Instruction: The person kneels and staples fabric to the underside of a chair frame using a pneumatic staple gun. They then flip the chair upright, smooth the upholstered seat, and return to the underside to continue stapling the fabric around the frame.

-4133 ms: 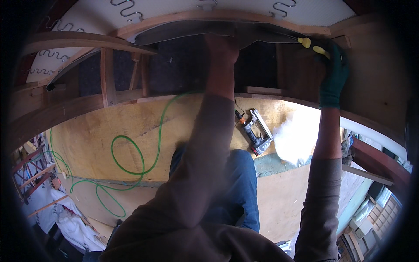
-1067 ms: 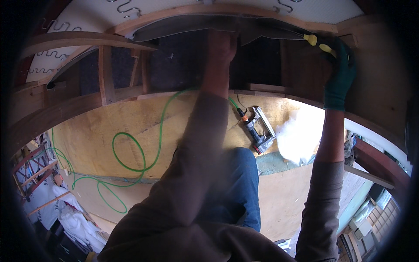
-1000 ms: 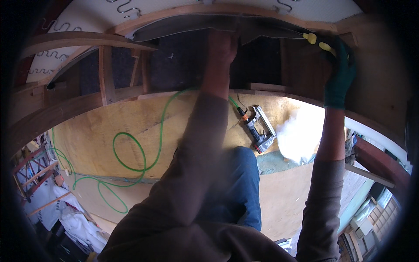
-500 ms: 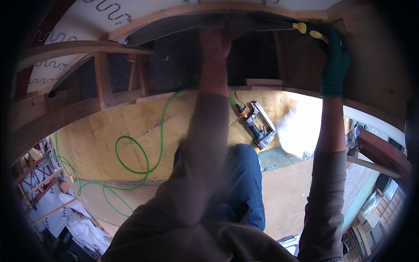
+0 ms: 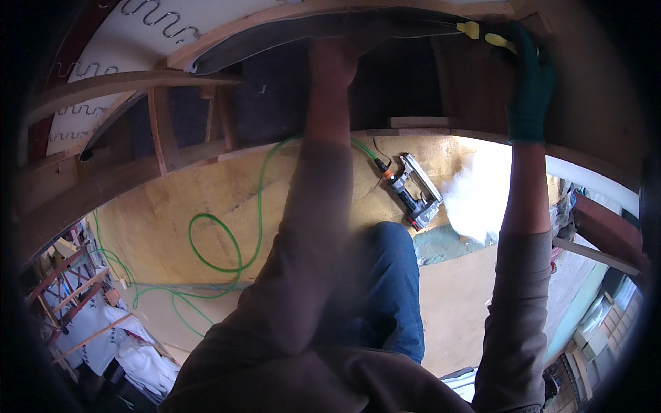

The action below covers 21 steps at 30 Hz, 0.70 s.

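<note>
Left hand (image 5: 335, 60) bare, arm stretched far and up, fingers pressed onto dark fabric (image 5: 330, 31) along the curved wooden frame rail (image 5: 275, 15); grip hidden, closure cannot be told. Right hand (image 5: 529, 82) in green glove, raised at far right, fingers closed around a yellow-handled tool (image 5: 485, 36) held against the fabric's right end. Pneumatic stapler (image 5: 413, 193) lying on plywood board (image 5: 206, 199) between both forearms, green hose (image 5: 227, 241) coiled to its left.

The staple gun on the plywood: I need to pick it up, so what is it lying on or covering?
The staple gun lies on the bare plywood board, its green air hose coiling away left, white stuffing beside it. Whatever is directly beneath its body is hidden.
</note>
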{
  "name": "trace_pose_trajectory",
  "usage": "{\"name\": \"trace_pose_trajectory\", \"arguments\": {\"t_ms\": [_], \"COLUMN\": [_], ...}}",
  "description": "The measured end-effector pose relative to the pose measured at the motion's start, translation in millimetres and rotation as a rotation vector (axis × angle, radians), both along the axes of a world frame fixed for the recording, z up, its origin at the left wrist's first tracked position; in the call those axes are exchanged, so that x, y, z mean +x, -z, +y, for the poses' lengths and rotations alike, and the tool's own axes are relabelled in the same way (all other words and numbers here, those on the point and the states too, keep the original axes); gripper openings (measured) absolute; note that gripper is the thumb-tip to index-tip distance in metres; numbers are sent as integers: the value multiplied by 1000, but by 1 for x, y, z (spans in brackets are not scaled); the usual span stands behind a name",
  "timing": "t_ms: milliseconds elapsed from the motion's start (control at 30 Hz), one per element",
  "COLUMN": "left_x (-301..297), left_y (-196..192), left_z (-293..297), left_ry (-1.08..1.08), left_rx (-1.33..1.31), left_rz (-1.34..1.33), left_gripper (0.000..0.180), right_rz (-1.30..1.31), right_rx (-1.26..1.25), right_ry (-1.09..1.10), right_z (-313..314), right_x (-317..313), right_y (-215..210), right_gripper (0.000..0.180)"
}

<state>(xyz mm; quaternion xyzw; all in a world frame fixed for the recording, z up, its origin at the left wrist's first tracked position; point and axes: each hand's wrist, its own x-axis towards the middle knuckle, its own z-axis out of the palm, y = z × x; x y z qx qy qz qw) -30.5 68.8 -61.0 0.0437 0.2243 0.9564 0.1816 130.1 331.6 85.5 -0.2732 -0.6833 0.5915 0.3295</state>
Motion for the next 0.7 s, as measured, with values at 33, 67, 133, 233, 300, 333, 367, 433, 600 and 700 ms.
{"name": "trace_pose_trajectory", "arguments": {"t_ms": [33, 67, 133, 233, 300, 333, 367, 433, 600, 700], "left_x": [-3, -5, -8, -9, -8, -8, -8, -8, -12, -13], "left_y": [1, 2, 5, 9, 11, 12, 13, 13, 14, 16], "left_z": [1, 2, 2, 2, 2, 3, 3, 5, 9, 11], "left_ry": [6, 12, 6, -6, -99, -195, -200, -117, 72, 45], "left_rx": [-11, -19, -43, -53, -291, -538, -532, -268, 171, 114], "left_rz": [4, 9, 8, -65, 73, 258, 275, 139, -17, 33], "left_gripper": [43, 43, 42, 42, 42, 42, 42, 41, 37, 39], "right_rz": [5, 7, 7, 9, 12, 10, 9, 10, 6, 9], "right_rx": [6, 14, 23, 29, 30, 33, 36, 40, 51, 57], "right_ry": [-7, -12, -8, -9, -7, -5, -5, -5, -3, -6], "right_z": [0, 0, -2, -6, -6, -6, -6, -6, -5, -5], "right_x": [0, 1, 2, 5, 6, 6, 6, 7, 8, 8], "right_y": [0, 0, 0, 1, 1, 1, 1, 2, 3, 3], "right_gripper": [28, 28, 28, 28, 27, 27, 27, 27, 27, 27]}}
